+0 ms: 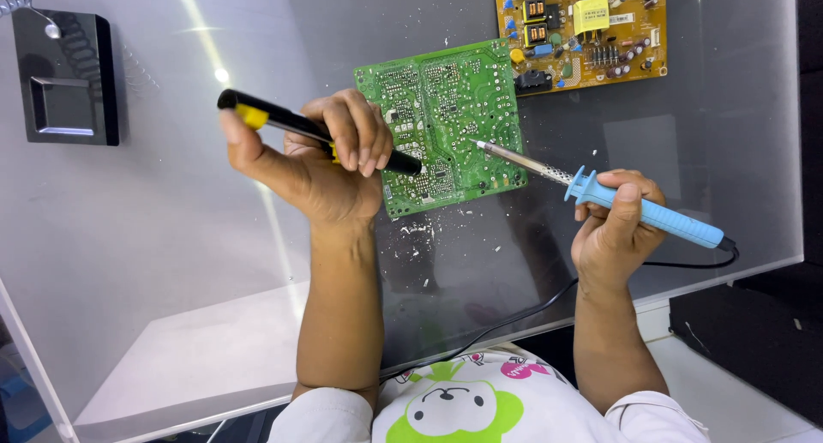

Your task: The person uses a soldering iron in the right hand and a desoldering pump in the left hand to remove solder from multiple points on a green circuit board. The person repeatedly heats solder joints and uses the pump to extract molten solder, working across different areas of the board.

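Note:
A green circuit board [446,108] lies solder side up on a glass table [171,237]. My left hand [326,160] grips a black and yellow desoldering pump [274,121], whose tip rests over the board's lower left part. My right hand [613,229] holds a blue-handled soldering iron [651,211]. Its metal tip [476,143] touches the board near the right middle. The iron's black cord [514,319] runs back toward my body.
An orange-brown circuit board [591,31] with yellow and blue parts lies at the top right, beside the green one. A black stand [64,78] with a coiled wire holder sits at the top left. Small solder bits [420,233] are scattered below the green board.

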